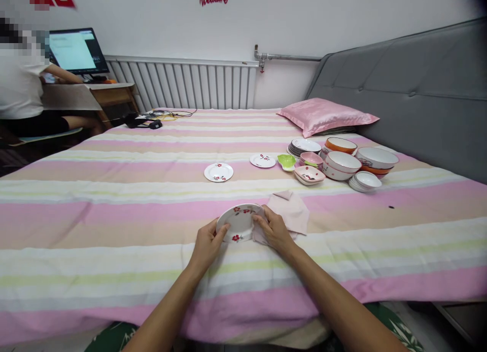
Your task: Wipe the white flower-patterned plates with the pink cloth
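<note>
Between my hands a white plate with red flowers (pixel 240 225) is held tilted up, its face toward me. My left hand (pixel 208 243) grips its left rim, thumb on the face. At the right rim, my right hand (pixel 276 230) is closed on a pale pink cloth (pixel 291 212), pressing it against the plate with the thumb in front. Part of the cloth hangs below that hand and the rest spreads to the right. Two similar flowered plates, one nearer (pixel 218 172) and one farther right (pixel 262 161), lie flat on the bed beyond.
The striped bedspread (pixel 114 215) carries everything. At right stand a stack of plates (pixel 304 146), a green leaf-shaped dish (pixel 286 162), several bowls (pixel 342 162) and small stacked dishes (pixel 365 181). A pink pillow (pixel 323 114) lies behind them. A person (pixel 23 83) sits at a desk far left.
</note>
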`<state>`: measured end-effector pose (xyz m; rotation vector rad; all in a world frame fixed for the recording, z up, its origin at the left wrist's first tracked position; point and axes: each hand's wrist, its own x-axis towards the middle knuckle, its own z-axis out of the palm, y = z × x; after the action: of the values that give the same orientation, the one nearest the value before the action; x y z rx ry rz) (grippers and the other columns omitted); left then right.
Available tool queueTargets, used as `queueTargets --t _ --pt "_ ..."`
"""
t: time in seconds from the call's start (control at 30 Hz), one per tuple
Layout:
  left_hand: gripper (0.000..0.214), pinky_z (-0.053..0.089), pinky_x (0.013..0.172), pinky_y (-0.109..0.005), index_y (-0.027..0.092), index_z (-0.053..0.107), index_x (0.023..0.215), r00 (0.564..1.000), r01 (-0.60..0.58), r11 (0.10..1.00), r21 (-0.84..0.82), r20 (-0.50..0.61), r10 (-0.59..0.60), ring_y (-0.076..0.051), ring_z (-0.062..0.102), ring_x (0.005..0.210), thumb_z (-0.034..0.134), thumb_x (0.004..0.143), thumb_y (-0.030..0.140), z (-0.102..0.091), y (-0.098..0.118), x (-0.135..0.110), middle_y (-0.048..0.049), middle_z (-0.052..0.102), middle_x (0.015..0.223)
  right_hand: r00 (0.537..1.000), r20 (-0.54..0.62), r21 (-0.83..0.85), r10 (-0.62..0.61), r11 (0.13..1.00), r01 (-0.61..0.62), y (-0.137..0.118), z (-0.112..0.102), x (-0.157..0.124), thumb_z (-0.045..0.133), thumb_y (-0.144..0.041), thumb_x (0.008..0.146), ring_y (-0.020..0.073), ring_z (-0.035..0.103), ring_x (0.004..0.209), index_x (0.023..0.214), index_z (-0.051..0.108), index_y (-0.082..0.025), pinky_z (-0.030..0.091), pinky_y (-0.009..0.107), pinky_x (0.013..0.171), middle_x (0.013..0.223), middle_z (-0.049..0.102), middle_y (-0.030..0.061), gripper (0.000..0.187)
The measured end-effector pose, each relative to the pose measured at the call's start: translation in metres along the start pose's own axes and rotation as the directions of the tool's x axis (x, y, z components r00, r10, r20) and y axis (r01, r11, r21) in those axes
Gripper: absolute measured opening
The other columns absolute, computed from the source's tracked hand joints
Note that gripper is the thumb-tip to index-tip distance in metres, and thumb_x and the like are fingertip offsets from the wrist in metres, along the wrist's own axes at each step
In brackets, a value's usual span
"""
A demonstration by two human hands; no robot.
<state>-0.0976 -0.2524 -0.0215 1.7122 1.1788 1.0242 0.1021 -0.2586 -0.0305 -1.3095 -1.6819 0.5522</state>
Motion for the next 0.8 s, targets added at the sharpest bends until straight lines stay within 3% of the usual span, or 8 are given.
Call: queueTargets --t 0.13,0.2,0.3,0.43,0.57,0.8 --pt "0.026 0.045 0.067 -0.024 0.018 0.061 0.099 0.985 -0.162 0.976 0.144 -0.033 0.168 -0.016 0.058 0.075 0.05 0.081 0.033 -0.003 0.009 -0.007 -0.0037 0.066 0.085 0.994 0.05 -0.053 -0.097 0.994 0.1 -0.023 -0.015 0.001 0.042 -0.032 0.086 0.015 0.055 0.067 0.094 0.057 -0.022 0.039 0.024 0.062 0.078 0.062 0.0012 0.019" --pt "0.027 0.046 0.071 -0.024 0.02 0.06 0.104 0.963 -0.258 0.938 0.231 -0.019 0.269 -0.017 0.06 0.081 0.051 0.08 0.029 -0.004 0.012 -0.01 -0.0046 0.066 0.097 0.957 0.161 -0.173 -0.24 0.948 0.267 -0.035 -0.021 0.002 0.039 -0.026 0.088 0.0168 0.057 0.081 0.099 0.057 -0.023 0.039 0.025 0.07 0.091 0.064 0.004 0.022" --pt "0.028 0.047 0.068 -0.023 0.022 0.057 0.108 0.947 -0.316 0.907 0.278 0.028 0.321 -0.017 0.061 0.086 0.047 0.082 0.025 -0.001 0.011 -0.011 -0.0048 0.065 0.104 0.925 0.236 -0.276 -0.299 0.892 0.359 -0.045 -0.023 0.003 0.037 -0.023 0.088 0.0174 0.058 0.083 0.1 0.058 -0.022 0.04 0.026 0.07 0.09 0.065 0.005 0.023" --pt "0.028 0.045 0.075 -0.024 0.023 0.057 0.109 0.944 -0.33 0.902 0.276 0.073 0.323 -0.016 0.061 0.089 0.042 0.086 0.024 0.0 0.007 -0.008 -0.0035 0.066 0.103 0.935 0.218 -0.246 -0.281 0.911 0.331 -0.041 -0.018 0.002 0.037 -0.024 0.089 0.0163 0.059 0.083 0.101 0.057 -0.022 0.041 0.025 0.069 0.093 0.065 0.0038 0.023" --pt "0.028 0.045 0.071 -0.024 0.023 0.058 0.108 0.967 -0.256 0.933 0.255 0.052 0.251 -0.016 0.061 0.08 0.042 0.086 0.029 0.0 0.006 -0.004 -0.0027 0.066 0.1 0.956 0.18 -0.162 -0.233 0.951 0.262 -0.033 -0.016 0.003 0.037 -0.027 0.089 0.0152 0.06 0.078 0.1 0.056 -0.025 0.041 0.024 0.066 0.092 0.065 0.0019 0.022" --pt "0.029 0.044 0.07 -0.024 0.02 0.059 0.106 0.988 -0.151 0.982 0.117 -0.011 0.153 -0.016 0.059 0.079 0.044 0.085 0.033 -0.001 0.005 -0.002 -0.0031 0.066 0.094 0.995 0.097 -0.063 -0.025 0.998 0.031 -0.006 -0.004 0.002 0.041 -0.033 0.086 0.0159 0.057 0.063 0.097 0.052 -0.024 0.04 0.024 0.06 0.073 0.061 -0.0006 0.018"
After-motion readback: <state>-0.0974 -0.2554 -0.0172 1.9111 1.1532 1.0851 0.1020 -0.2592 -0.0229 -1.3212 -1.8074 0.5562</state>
